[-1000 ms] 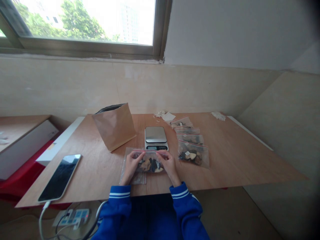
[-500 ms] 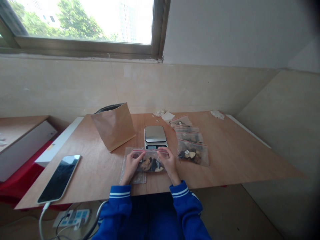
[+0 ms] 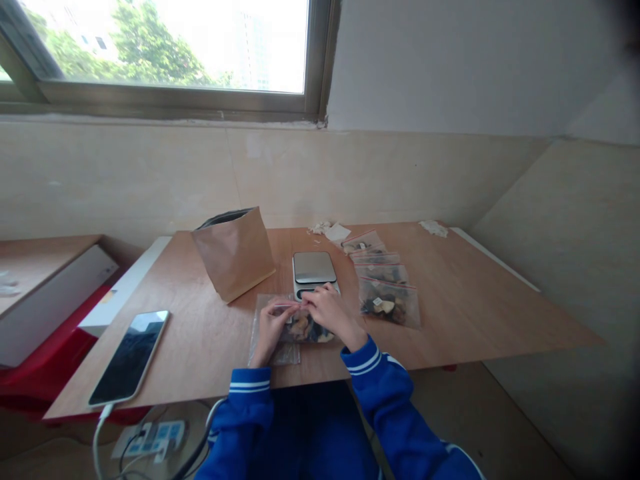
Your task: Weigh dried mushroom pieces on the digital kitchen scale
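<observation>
A clear zip bag (image 3: 306,328) with dark and tan dried pieces in it lies at the table's front edge. My left hand (image 3: 273,325) pinches the left part of its red-pink zip strip. Close beside it, my right hand (image 3: 327,311) has its fingers closed on the same strip, near the middle. Under the filled bag and my left hand are flat clear bags (image 3: 287,353). A small kitchen scale (image 3: 315,267) with a metal plate stands just beyond my hands, and my right hand partly hides its display.
Several filled zip bags (image 3: 390,303) lie in a row to the right. A brown paper bag (image 3: 235,257) stands open at the left. A phone (image 3: 131,357) on a charging cable lies at the front left. White scraps (image 3: 336,232) sit near the wall.
My right hand has moved left along the zip strip, from the bag's right end to near my left hand. My left hand keeps its pinch. The view has shifted slightly.
</observation>
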Demonstrator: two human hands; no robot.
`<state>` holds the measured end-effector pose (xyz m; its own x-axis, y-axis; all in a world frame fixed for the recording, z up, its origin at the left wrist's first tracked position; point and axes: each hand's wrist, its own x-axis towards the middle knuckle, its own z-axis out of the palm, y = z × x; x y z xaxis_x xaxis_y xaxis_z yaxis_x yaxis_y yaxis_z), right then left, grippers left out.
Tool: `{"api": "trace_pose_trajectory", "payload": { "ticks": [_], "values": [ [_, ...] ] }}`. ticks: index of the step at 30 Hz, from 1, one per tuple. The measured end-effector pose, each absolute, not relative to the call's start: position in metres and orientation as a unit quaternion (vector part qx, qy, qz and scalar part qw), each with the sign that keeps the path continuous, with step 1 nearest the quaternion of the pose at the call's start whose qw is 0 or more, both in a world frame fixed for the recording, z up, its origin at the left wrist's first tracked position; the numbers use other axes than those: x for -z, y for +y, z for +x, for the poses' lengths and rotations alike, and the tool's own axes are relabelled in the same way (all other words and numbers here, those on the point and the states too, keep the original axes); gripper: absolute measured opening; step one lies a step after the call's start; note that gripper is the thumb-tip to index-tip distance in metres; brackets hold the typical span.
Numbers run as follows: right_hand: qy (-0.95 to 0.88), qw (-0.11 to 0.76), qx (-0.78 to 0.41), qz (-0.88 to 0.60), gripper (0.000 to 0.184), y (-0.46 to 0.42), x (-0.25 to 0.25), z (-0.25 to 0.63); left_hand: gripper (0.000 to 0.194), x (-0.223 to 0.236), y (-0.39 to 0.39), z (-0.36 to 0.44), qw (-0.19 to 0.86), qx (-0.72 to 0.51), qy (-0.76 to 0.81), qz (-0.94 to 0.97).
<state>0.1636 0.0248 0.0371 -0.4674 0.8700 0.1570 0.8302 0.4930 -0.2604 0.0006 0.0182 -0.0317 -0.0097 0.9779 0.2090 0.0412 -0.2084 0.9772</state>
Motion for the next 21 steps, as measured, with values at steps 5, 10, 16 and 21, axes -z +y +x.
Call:
{"api": "trace_pose_trajectory", "payload": {
  "ticks": [5,10,16,21],
  "values": [
    [-0.856,0.117,-0.088,-0.495,0.020,0.0233,-0.0389,0.1630,0.019,0.0342,0.0191,0.0005,0.414,-0.553,0.452,0.565],
    [-0.850,0.114,-0.071,-0.509,0.012,0.0208,-0.0392,0.1622,0.021,0.0348,0.0196,0.0012,0.435,-0.557,0.451,0.545],
    [-0.861,0.109,-0.080,-0.490,0.012,0.0197,-0.0410,0.1632,0.021,0.0365,0.0192,0.0015,0.422,-0.557,0.443,0.561],
    [-0.864,0.108,-0.076,-0.486,0.017,0.0226,-0.0373,0.1629,0.022,0.0345,0.0187,0.0014,0.413,-0.552,0.436,0.578]
  ]
}}
